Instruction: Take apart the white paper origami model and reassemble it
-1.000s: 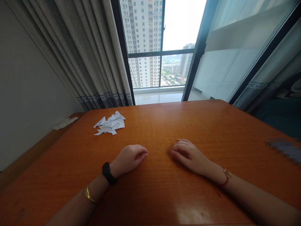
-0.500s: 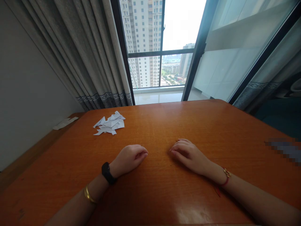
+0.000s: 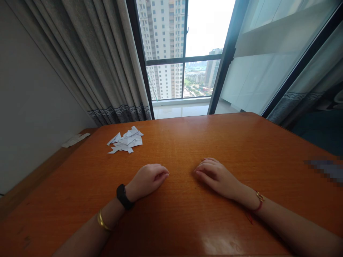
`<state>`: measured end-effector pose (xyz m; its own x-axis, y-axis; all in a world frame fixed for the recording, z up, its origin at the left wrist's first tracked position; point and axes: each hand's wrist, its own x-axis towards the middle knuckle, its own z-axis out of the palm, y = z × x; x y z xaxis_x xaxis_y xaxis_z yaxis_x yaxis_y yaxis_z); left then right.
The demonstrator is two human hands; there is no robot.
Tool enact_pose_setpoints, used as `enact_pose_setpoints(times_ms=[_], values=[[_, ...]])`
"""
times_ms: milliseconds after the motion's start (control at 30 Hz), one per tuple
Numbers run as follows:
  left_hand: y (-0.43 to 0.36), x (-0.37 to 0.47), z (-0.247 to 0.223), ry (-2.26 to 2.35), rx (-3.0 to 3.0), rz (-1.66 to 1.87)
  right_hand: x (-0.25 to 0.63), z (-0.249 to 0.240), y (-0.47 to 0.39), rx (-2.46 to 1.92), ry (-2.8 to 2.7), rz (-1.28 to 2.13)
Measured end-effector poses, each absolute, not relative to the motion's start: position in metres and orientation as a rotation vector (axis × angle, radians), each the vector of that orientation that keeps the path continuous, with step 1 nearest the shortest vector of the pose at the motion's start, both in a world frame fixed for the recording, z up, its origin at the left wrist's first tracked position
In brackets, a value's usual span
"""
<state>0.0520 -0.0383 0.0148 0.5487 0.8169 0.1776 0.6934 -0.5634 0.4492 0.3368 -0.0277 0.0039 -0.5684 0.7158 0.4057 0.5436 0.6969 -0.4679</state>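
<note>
My left hand [image 3: 148, 181] rests on the brown wooden table [image 3: 171, 221], its fingers curled in and the thumb against the index finger. Nothing shows in it. Across a gap, my right hand [image 3: 217, 177] also lies on the wood with fingers bent under and thumb tip close to the index fingertip; I see no object there. Beyond my left hand, toward the far left corner, is a loose heap of folded and torn white paper pieces [image 3: 127, 140]. Neither hand touches the paper.
A pale flat strip [image 3: 76, 140] lies on a lower wooden surface left of the table. A grey curtain [image 3: 112, 64] hangs behind the far left edge, beside a window [image 3: 184, 60]. A pixelated patch [image 3: 328, 170] covers something at the table's right edge.
Both hands and the paper heap stay as they were; the whole view has shifted very slightly.
</note>
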Motion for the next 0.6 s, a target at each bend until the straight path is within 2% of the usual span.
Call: enact_pose_setpoints(times_ms=[600], values=[[-0.0377, 0.0511, 0.0139, 1.248, 2.478, 0.527, 0.3368, 0.0041, -0.0282, -0.963, -2.325, 0.405]])
